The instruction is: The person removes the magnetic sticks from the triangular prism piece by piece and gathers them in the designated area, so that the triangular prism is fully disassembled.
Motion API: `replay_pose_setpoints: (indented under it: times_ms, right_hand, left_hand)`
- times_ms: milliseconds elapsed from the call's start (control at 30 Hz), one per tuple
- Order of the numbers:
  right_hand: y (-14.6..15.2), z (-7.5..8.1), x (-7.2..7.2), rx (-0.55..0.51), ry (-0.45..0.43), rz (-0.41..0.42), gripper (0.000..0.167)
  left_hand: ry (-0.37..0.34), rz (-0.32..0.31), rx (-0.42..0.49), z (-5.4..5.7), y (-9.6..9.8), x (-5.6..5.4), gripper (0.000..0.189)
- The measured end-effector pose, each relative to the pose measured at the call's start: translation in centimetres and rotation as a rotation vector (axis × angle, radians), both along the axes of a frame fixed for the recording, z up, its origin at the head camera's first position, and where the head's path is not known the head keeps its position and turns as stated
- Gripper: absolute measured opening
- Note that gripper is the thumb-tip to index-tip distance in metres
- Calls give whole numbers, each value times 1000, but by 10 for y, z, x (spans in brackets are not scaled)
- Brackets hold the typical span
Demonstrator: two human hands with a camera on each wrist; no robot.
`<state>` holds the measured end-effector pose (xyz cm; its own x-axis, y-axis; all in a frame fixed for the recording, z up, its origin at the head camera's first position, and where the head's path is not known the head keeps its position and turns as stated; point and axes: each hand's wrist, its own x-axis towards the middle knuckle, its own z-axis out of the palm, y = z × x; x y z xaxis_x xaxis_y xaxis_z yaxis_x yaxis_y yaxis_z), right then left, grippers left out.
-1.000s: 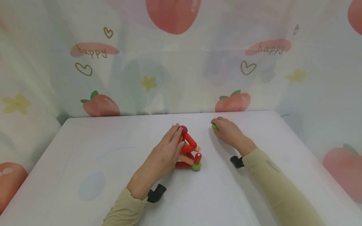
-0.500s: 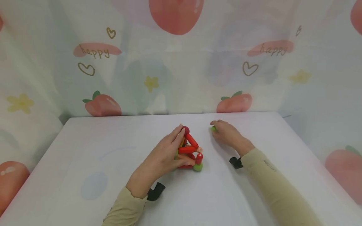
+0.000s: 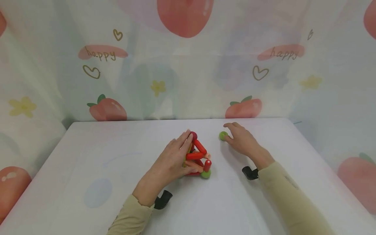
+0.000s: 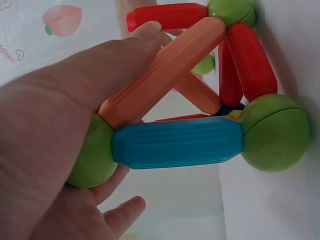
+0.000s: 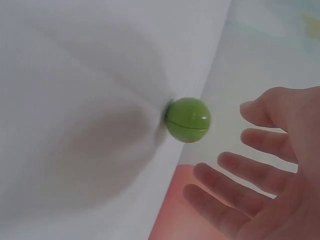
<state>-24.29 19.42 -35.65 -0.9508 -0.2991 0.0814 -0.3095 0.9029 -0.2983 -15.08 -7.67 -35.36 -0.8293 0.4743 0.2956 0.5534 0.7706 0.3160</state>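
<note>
My left hand (image 3: 171,158) holds a toy structure of building rods and balls, its thumb across an orange rod (image 4: 167,75) and its fingers on the left side. In the left wrist view a blue rod (image 4: 177,142) joins two green balls, with red rods (image 4: 252,60) beyond. A dark red ball (image 3: 194,135) tops the structure, and one short red rod (image 3: 207,165) stands up from a green ball (image 3: 206,173) at the front right corner. My right hand (image 3: 242,140) is spread beside a loose green ball (image 5: 188,120), which rests on the table apart from its fingers.
The white table (image 3: 117,143) ends at a back edge against a printed curtain (image 3: 188,81). The loose green ball lies to the right of the structure, towards that back edge. Black camera mounts (image 3: 250,173) hang under both wrists.
My right hand has let go of the green ball and drawn slightly right, fingers opening. My left thumb has come down across the structure's front.
</note>
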Motion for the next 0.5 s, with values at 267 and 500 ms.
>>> replay_pose_setpoints:
  times_ms: [267,500]
  right_hand:
    - [-3,2,17,-81,52,-28,40]
    - [-7,1,38,-205,117,-46,35]
  left_hand:
    - [13,9,-9,-1,1,1,101]
    - [33,10,-22,-1,1,0,102]
